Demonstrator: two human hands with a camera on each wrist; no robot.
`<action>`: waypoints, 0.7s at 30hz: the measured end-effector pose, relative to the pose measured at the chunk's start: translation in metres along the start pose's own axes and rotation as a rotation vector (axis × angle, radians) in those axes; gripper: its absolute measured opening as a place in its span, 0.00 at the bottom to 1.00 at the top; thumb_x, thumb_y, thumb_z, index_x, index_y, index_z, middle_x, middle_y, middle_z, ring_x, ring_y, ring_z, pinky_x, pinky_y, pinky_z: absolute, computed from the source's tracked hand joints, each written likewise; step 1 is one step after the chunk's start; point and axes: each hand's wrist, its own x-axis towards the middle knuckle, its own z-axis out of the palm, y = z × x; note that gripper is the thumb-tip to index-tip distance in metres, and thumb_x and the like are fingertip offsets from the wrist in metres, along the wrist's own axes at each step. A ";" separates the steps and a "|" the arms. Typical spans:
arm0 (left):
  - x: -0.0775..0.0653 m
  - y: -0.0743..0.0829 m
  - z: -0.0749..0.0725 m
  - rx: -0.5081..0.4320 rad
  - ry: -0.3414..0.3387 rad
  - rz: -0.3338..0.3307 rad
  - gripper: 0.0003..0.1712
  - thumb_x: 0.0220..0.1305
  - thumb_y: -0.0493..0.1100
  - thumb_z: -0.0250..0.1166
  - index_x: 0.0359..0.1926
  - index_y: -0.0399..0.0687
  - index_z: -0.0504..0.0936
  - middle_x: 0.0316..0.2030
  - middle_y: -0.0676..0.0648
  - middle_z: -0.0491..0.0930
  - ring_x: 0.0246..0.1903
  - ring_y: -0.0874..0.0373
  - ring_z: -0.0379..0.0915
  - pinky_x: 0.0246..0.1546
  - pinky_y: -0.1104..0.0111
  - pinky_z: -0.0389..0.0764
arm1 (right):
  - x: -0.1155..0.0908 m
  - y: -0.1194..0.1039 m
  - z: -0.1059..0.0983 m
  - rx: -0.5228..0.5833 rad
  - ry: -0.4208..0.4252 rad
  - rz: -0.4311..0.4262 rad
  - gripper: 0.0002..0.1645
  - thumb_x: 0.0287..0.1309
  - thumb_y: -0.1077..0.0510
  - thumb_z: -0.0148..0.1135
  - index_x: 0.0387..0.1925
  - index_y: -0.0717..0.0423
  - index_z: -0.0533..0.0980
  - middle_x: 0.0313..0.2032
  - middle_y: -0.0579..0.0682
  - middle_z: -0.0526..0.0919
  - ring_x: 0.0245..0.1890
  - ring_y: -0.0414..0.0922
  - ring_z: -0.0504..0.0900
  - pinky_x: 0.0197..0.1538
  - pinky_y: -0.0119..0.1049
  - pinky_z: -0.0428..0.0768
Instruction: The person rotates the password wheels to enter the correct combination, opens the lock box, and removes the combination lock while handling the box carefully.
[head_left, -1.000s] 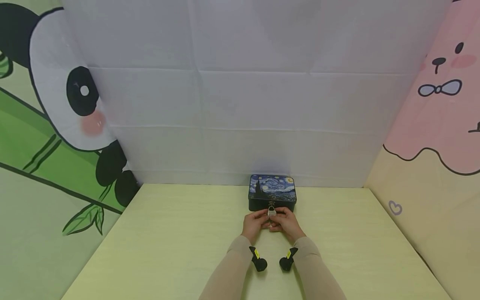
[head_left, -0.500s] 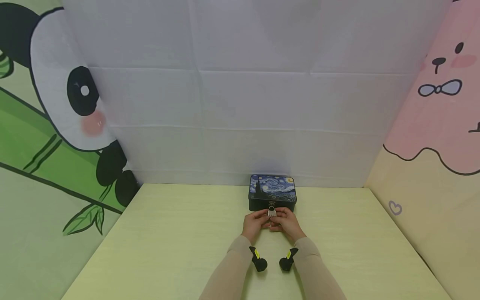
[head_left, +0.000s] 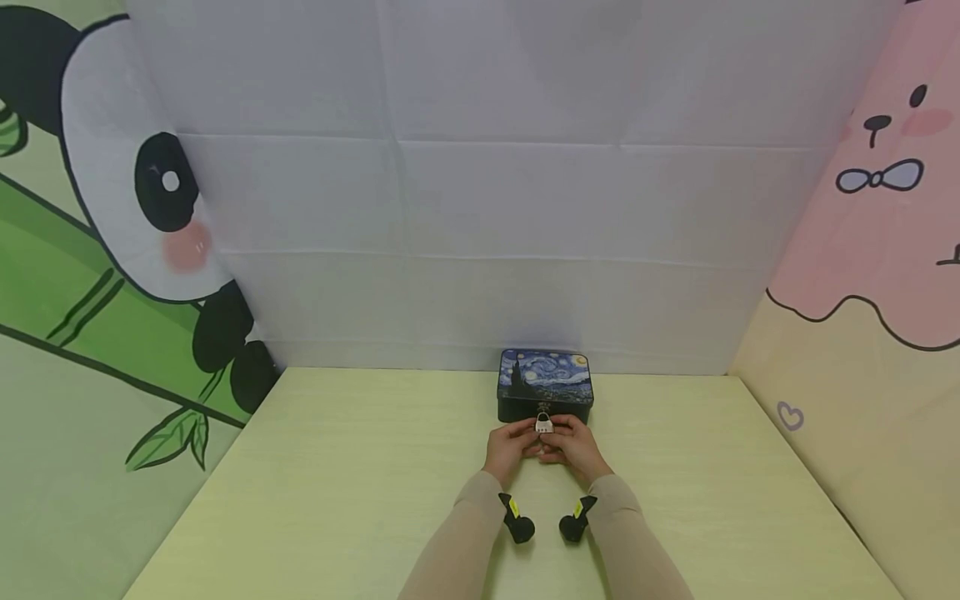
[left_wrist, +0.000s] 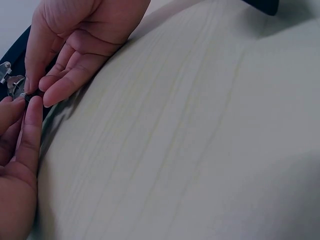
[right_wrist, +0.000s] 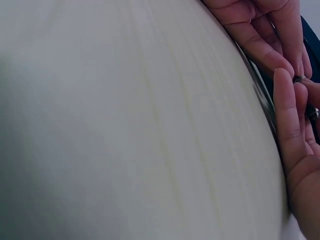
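Note:
A small silver padlock (head_left: 543,426) with a row of dials on its body sits between both hands, its shackle at the front clasp of a dark tin box (head_left: 545,379). The lid carries a swirling blue night-sky picture. From the left side, my left hand (head_left: 507,447) pinches the padlock's body; my right hand (head_left: 576,448) grips it from the right. In the left wrist view, fingertips of both hands meet close to the metal clasp (left_wrist: 6,72). Fingers cover most of the lock in both wrist views.
The box stands at the back of the pale wood-grain table (head_left: 375,467), close to a white cloth backdrop (head_left: 480,208). Printed panels flank the table, a panda (head_left: 112,167) on the left and a pink animal (head_left: 885,208) on the right. Black wrist devices (head_left: 518,525) hang under the sleeves.

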 end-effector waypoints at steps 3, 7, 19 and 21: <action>0.000 0.000 0.000 0.009 0.002 0.002 0.18 0.65 0.27 0.64 0.56 0.25 0.79 0.46 0.33 0.83 0.34 0.57 0.84 0.36 0.66 0.87 | 0.001 0.001 0.000 -0.005 0.002 0.000 0.24 0.63 0.74 0.57 0.59 0.73 0.63 0.37 0.55 0.81 0.23 0.42 0.81 0.30 0.36 0.87; 0.000 0.000 0.000 0.014 0.000 0.014 0.18 0.65 0.28 0.64 0.56 0.25 0.79 0.46 0.32 0.83 0.34 0.56 0.84 0.37 0.64 0.88 | 0.001 0.002 0.000 -0.008 -0.001 -0.002 0.25 0.63 0.74 0.58 0.60 0.73 0.63 0.37 0.55 0.81 0.23 0.41 0.80 0.30 0.37 0.87; 0.002 -0.001 0.000 0.002 -0.006 0.008 0.18 0.66 0.27 0.63 0.56 0.25 0.79 0.46 0.32 0.83 0.32 0.59 0.83 0.37 0.66 0.87 | 0.002 0.000 0.000 -0.010 -0.006 -0.016 0.24 0.63 0.73 0.57 0.59 0.74 0.63 0.35 0.54 0.81 0.23 0.42 0.79 0.29 0.37 0.87; 0.002 -0.001 0.000 0.008 -0.008 0.007 0.18 0.66 0.27 0.63 0.56 0.25 0.79 0.47 0.32 0.83 0.33 0.59 0.83 0.37 0.66 0.87 | 0.001 0.000 0.001 -0.016 -0.001 -0.014 0.24 0.64 0.73 0.57 0.59 0.74 0.63 0.35 0.54 0.82 0.23 0.42 0.79 0.29 0.37 0.87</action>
